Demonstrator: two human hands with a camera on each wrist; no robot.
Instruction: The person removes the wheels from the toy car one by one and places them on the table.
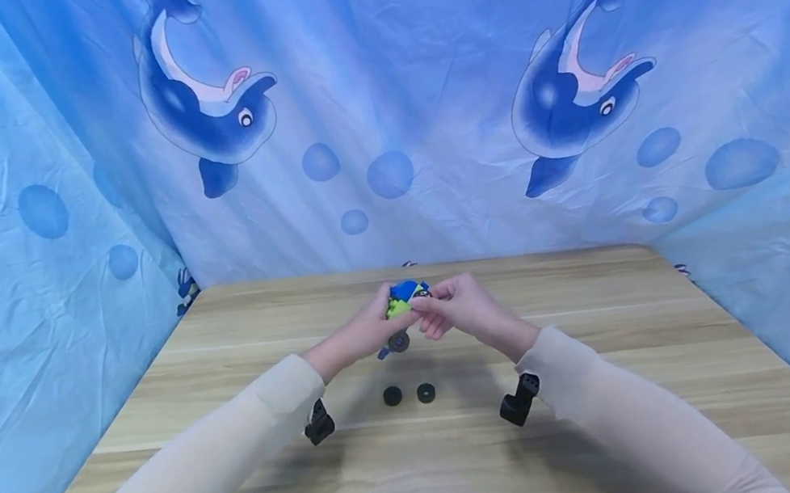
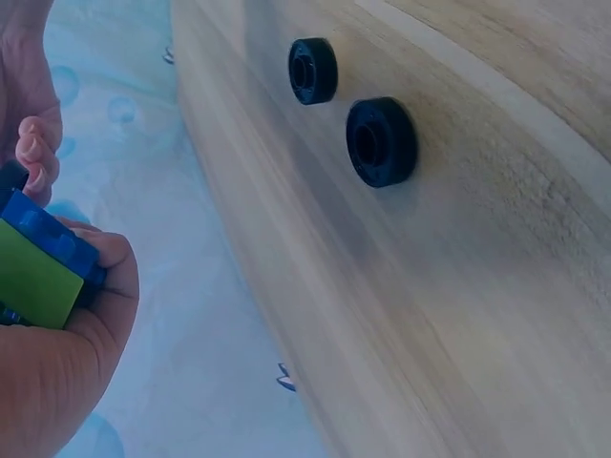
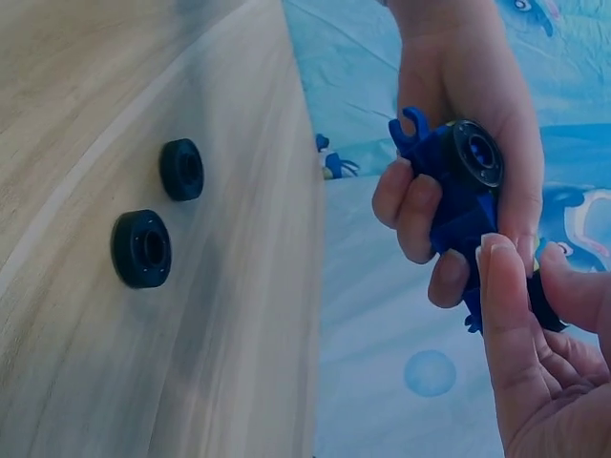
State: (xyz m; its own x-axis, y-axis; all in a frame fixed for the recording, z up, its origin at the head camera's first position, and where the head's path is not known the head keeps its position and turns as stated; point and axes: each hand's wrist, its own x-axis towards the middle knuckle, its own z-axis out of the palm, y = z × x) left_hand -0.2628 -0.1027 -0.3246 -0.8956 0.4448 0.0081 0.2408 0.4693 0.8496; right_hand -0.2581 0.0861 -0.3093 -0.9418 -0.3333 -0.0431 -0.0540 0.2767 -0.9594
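Your brick-built toy (image 3: pixel 466 212) looks like smooth plastic, your 2 loose wheels (image 2: pixel 396 143) matt and rubbery; the tabletop (image 1: pixel 421 471) shows wood grain, the backdrop (image 1: pixel 448 69) creased, faintly shiny cloth, your sleeves (image 1: pixel 192 457) matt cloth.

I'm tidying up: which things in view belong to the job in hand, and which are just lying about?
In the job:
blue-and-green toy, held by the left hand
black wheel, pinched by the right hand
two loose black wheels, probably: they look similar

Only surroundings:
wooden table
dolphin curtain
wrist cameras
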